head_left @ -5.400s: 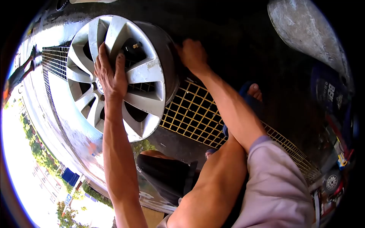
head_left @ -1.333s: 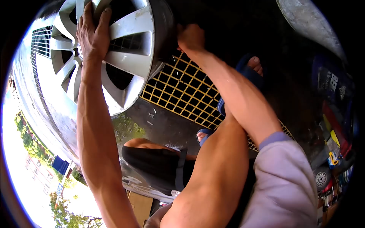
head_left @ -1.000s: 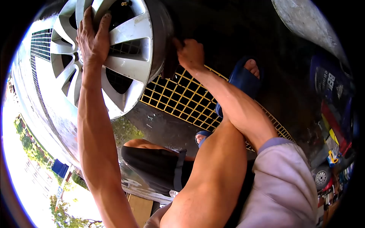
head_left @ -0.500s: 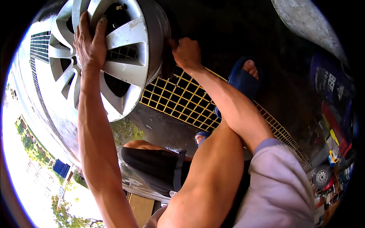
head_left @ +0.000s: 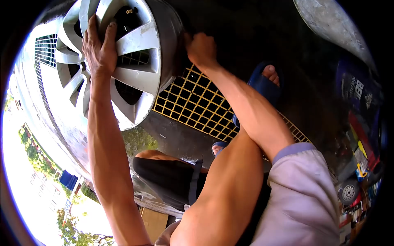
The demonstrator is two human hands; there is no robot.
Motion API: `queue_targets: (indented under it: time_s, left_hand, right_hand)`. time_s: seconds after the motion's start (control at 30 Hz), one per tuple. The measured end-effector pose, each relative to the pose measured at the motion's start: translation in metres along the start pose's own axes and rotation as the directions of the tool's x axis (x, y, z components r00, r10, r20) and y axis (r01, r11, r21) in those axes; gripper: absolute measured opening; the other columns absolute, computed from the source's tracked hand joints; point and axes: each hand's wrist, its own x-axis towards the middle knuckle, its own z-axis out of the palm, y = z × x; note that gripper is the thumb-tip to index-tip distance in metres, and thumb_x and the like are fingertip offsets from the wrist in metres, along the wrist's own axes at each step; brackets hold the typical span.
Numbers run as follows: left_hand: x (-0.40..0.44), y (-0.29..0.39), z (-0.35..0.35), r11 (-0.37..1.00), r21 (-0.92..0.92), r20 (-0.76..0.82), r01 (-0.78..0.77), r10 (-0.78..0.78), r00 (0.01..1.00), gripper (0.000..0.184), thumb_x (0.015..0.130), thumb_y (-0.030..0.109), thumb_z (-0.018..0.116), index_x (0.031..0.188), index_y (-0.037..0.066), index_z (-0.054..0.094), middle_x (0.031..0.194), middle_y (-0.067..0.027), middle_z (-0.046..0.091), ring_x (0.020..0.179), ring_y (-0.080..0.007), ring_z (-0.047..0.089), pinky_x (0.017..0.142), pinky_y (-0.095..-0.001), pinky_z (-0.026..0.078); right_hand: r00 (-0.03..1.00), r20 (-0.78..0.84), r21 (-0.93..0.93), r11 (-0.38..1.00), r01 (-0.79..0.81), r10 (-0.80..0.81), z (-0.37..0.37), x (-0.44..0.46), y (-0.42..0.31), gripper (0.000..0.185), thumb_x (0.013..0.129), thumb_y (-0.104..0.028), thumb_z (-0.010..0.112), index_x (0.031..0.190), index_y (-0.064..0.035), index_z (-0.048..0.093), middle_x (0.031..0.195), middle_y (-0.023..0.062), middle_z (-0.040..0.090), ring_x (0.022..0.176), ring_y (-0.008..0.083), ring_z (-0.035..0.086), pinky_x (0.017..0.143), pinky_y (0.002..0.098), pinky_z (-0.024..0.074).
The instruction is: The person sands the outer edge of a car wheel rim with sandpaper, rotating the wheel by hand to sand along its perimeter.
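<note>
A silver alloy wheel rim (head_left: 141,80) with several wide spokes stands upright at the upper left, its valve stem (head_left: 130,11) showing near the top. My left hand (head_left: 100,55) lies on the face of the rim, fingers stretched along a spoke and thumb apart. Beside the rim's outer barrel (head_left: 170,45), my right hand (head_left: 202,51) is curled closed at the dark back side. Shadow hides its fingertips and whatever they may hold.
Yellow floor grating (head_left: 197,106) runs under the rim. My blue sandal (head_left: 264,84) rests near it, and my bare knee (head_left: 230,180) is close below my right arm. Farther right are a dark printed container (head_left: 355,88) and a small wheel (head_left: 349,192).
My right hand has shifted slightly upward along the back of the rim. My left hand stays on the same spoke while the view moves a little.
</note>
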Motion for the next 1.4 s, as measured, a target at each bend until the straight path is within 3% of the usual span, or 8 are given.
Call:
queue_targets:
  time_s: [0.27, 0.4, 0.6, 0.73, 1.0, 1.13, 1.23, 1.4]
  left_hand:
    - [-0.001, -0.004, 0.001, 0.999, -0.032, -0.010, -0.038, 0.037, 0.999, 0.073, 0.090, 0.055, 0.055, 0.146, 0.009, 0.046, 0.133, -0.0243, 0.056, 0.124, -0.0409, 0.053, 0.107, -0.0488, 0.038]
    - [0.008, -0.001, 0.003, 0.999, -0.022, -0.027, -0.025, 0.024, 0.999, 0.075, 0.089, 0.057, 0.053, 0.146, 0.009, 0.046, 0.133, -0.0243, 0.056, 0.124, -0.0411, 0.053, 0.107, -0.0490, 0.037]
    - [0.001, -0.008, 0.004, 0.996, -0.039, -0.057, -0.081, 0.079, 0.995, 0.067, 0.092, 0.052, 0.055, 0.143, 0.010, 0.051, 0.133, -0.0218, 0.058, 0.124, -0.0401, 0.053, 0.107, -0.0489, 0.037]
    - [-0.004, 0.010, -0.012, 0.996, 0.078, 0.038, 0.053, -0.056, 0.998, 0.071, 0.094, 0.049, 0.054, 0.147, 0.003, 0.043, 0.146, -0.0275, 0.046, 0.137, -0.0424, 0.040, 0.115, -0.0465, 0.029]
    - [-0.007, 0.005, -0.008, 0.999, 0.046, 0.013, 0.014, -0.015, 1.000, 0.067, 0.095, 0.046, 0.053, 0.146, 0.004, 0.044, 0.142, -0.0282, 0.049, 0.133, -0.0433, 0.044, 0.113, -0.0465, 0.031]
    - [-0.004, 0.004, -0.008, 0.999, 0.022, 0.007, -0.036, 0.036, 0.999, 0.066, 0.095, 0.046, 0.053, 0.145, 0.002, 0.045, 0.139, -0.0286, 0.051, 0.129, -0.0435, 0.047, 0.110, -0.0469, 0.033]
    - [-0.002, 0.000, -0.003, 0.998, 0.044, -0.027, -0.032, 0.033, 0.999, 0.065, 0.096, 0.045, 0.054, 0.144, 0.002, 0.046, 0.139, -0.0266, 0.053, 0.129, -0.0427, 0.048, 0.110, -0.0463, 0.034]
    - [-0.005, 0.008, -0.007, 1.000, -0.015, -0.053, -0.012, 0.011, 0.999, 0.062, 0.095, 0.043, 0.056, 0.141, 0.002, 0.050, 0.132, -0.0252, 0.058, 0.124, -0.0424, 0.053, 0.106, -0.0462, 0.039]
  right_hand:
    - [0.999, -0.042, 0.054, 0.998, 0.026, -0.024, 0.002, -0.003, -0.001, 0.039, 0.096, -0.034, 0.062, 0.086, 0.0025, 0.073, 0.082, 0.0279, 0.070, 0.082, 0.0467, 0.069, 0.072, 0.0507, 0.0573]
    - [0.987, 0.028, -0.169, 0.972, 0.161, -0.159, 0.019, -0.032, 0.027, 0.041, 0.097, -0.034, 0.060, 0.085, 0.0024, 0.073, 0.084, 0.0274, 0.070, 0.085, 0.0449, 0.070, 0.073, 0.0514, 0.0569]
    - [0.999, 0.024, 0.009, 0.999, -0.047, 0.047, 0.008, -0.026, 0.002, 0.043, 0.096, -0.037, 0.060, 0.088, 0.0028, 0.072, 0.088, 0.0278, 0.070, 0.088, 0.0435, 0.069, 0.080, 0.0489, 0.0566]
    - [0.992, 0.112, -0.149, 0.986, 0.079, -0.063, 0.029, -0.048, 0.030, 0.044, 0.097, -0.037, 0.057, 0.087, 0.0038, 0.071, 0.087, 0.0274, 0.070, 0.087, 0.0432, 0.069, 0.079, 0.0481, 0.0569]
    - [0.988, -0.076, -0.121, 0.985, 0.123, -0.133, 0.033, -0.041, 0.029, 0.049, 0.097, -0.039, 0.056, 0.082, 0.0052, 0.070, 0.081, 0.0258, 0.069, 0.081, 0.0410, 0.070, 0.075, 0.0471, 0.0576]
    - [0.884, 0.415, -0.122, 0.949, 0.289, -0.216, 0.064, -0.081, 0.047, 0.045, 0.096, -0.037, 0.058, 0.085, 0.0053, 0.069, 0.082, 0.0272, 0.069, 0.080, 0.0421, 0.070, 0.077, 0.0504, 0.0568]
    - [0.660, 0.656, -0.129, 0.807, 0.576, -0.366, 0.082, -0.098, 0.042, 0.048, 0.097, -0.038, 0.057, 0.083, 0.0062, 0.069, 0.078, 0.0276, 0.068, 0.078, 0.0402, 0.070, 0.074, 0.0483, 0.0561]
    - [0.558, 0.808, -0.083, 0.901, 0.426, -0.189, 0.045, -0.080, 0.031, 0.044, 0.096, -0.034, 0.057, 0.080, 0.0057, 0.070, 0.064, 0.0168, 0.068, 0.061, 0.0257, 0.070, 0.062, 0.0397, 0.0574]
